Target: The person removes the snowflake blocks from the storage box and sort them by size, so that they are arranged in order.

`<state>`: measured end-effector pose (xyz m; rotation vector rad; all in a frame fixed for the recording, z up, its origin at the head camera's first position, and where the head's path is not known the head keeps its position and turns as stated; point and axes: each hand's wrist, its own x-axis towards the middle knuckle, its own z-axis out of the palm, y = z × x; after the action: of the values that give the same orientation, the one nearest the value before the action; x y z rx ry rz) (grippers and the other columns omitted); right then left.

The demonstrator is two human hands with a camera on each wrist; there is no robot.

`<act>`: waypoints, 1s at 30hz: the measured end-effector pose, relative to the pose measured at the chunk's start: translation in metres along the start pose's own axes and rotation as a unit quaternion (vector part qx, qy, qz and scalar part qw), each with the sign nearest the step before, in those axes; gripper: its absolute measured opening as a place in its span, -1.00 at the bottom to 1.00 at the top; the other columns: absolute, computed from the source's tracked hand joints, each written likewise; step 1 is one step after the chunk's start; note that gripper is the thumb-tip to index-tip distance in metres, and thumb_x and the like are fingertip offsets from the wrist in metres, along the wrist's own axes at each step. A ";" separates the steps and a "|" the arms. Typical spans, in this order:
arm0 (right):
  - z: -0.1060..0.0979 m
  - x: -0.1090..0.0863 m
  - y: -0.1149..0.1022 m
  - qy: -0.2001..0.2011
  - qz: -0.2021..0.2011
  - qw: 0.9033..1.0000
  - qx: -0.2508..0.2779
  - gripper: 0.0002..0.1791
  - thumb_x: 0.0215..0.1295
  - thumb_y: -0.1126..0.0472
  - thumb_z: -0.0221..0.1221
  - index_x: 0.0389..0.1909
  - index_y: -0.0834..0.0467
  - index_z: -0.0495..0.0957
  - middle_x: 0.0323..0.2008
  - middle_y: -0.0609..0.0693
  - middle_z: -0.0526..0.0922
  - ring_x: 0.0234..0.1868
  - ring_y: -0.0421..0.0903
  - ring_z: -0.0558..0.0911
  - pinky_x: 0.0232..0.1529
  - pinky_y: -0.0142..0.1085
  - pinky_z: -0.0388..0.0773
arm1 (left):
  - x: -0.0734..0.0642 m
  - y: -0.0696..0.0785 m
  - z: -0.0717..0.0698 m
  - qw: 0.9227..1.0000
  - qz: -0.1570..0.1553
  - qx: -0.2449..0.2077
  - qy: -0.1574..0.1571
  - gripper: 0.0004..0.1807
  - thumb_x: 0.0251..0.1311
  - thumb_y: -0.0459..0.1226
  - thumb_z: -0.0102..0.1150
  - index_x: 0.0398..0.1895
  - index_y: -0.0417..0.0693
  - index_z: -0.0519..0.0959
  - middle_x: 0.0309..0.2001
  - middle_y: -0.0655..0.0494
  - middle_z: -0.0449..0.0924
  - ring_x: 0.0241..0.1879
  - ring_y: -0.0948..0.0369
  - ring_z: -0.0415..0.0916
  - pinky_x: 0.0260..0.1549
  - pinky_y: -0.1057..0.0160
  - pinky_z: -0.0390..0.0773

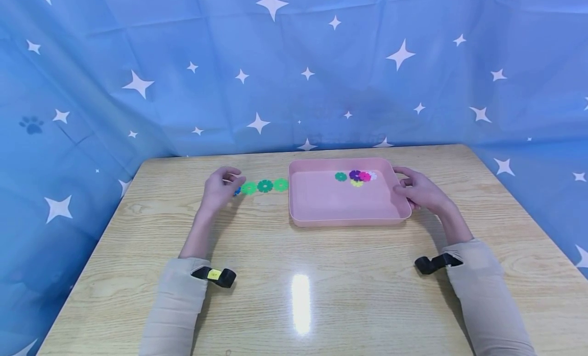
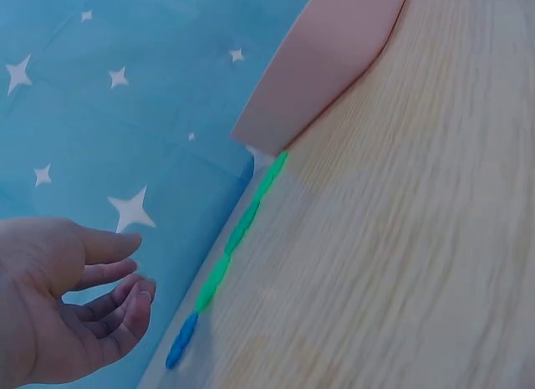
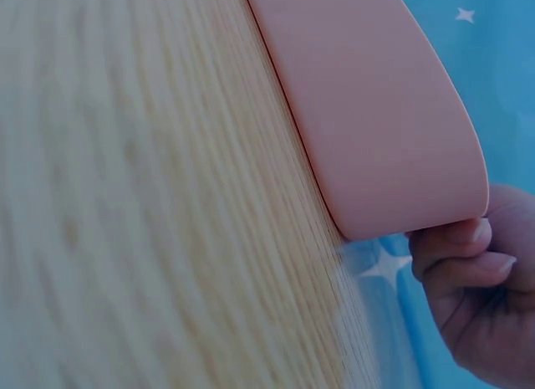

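Note:
My left hand [image 1: 221,188] hovers beside the left end of a row of flower-shaped plastic discs, its fingers loosely curled around nothing. In the left wrist view it is apart from the blue disc [image 2: 181,342]. Along the row come a light green disc [image 1: 249,188], a dark green disc [image 1: 265,186] and another light green disc [image 1: 280,184] beside the tray. My right hand [image 1: 420,192] grips the right wall of the pink tray [image 1: 340,205], thumb at the rim and fingers outside. The right wrist view shows curled fingers [image 3: 464,268] against the tray's outer corner.
Inside the tray lie a green disc [image 1: 340,177], a purple disc [image 1: 354,175], a pink disc [image 1: 365,176], a yellow disc [image 1: 356,183] and a white disc [image 1: 373,176]. The wooden table [image 1: 257,254] ends at a blue star-patterned curtain [image 1: 206,101].

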<state>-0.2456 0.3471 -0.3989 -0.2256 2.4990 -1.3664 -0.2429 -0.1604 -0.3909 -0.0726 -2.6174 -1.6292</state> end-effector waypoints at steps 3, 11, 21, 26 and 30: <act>0.000 0.000 0.000 0.000 0.002 1.000 0.000 -0.25 0.51 0.27 0.04 0.59 0.21 -0.07 -0.36 0.15 0.38 -0.72 -0.16 0.30 -0.71 -0.31 0.27 | -0.001 0.007 0.007 1.000 0.019 -0.009 -0.007 -0.65 0.40 -0.26 0.20 0.12 -0.33 0.54 -0.11 -0.18 0.55 -0.17 0.02 0.53 -0.22 0.23 0.58; 0.000 -0.001 0.000 0.001 0.000 1.000 -0.002 -0.27 0.52 0.27 0.04 0.58 0.23 -0.05 -0.36 0.14 0.40 -0.73 -0.17 0.30 -0.71 -0.31 0.27 | 0.002 0.023 0.034 0.998 0.040 -0.038 -0.025 -0.64 0.39 -0.26 0.21 0.12 -0.34 0.55 -0.10 -0.17 0.57 -0.11 0.01 0.52 -0.07 0.19 0.51; 0.000 -0.001 0.000 0.000 0.001 1.000 0.005 -0.25 0.51 0.26 0.05 0.59 0.22 -0.06 -0.37 0.13 0.39 -0.73 -0.17 0.29 -0.70 -0.32 0.25 | 0.007 0.046 0.070 0.996 0.051 -0.049 -0.045 -0.68 0.38 -0.28 0.23 0.10 -0.29 0.57 -0.14 -0.11 0.56 -0.14 0.03 0.53 -0.11 0.17 0.56; 0.000 -0.001 -0.001 0.000 -0.001 1.000 0.003 -0.25 0.51 0.28 0.06 0.59 0.23 -0.06 -0.38 0.12 0.38 -0.72 -0.16 0.28 -0.69 -0.32 0.26 | 0.007 0.055 0.084 0.995 0.060 -0.049 -0.058 -0.68 0.39 -0.28 0.23 0.10 -0.27 0.58 -0.15 -0.08 0.56 -0.14 0.05 0.52 -0.10 0.18 0.56; 0.000 -0.001 -0.002 0.002 0.002 1.000 0.006 -0.25 0.50 0.29 0.06 0.59 0.23 -0.06 -0.38 0.12 0.37 -0.72 -0.16 0.26 -0.69 -0.33 0.24 | 0.006 0.061 0.094 0.994 0.071 -0.056 -0.070 -0.67 0.38 -0.28 0.24 0.11 -0.30 0.57 -0.14 -0.08 0.56 -0.12 0.06 0.53 -0.04 0.19 0.56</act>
<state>-0.2442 0.3467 -0.3973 -0.2164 2.4913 -1.3816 -0.2467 -0.0491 -0.3776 -0.3814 -2.5480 -1.7785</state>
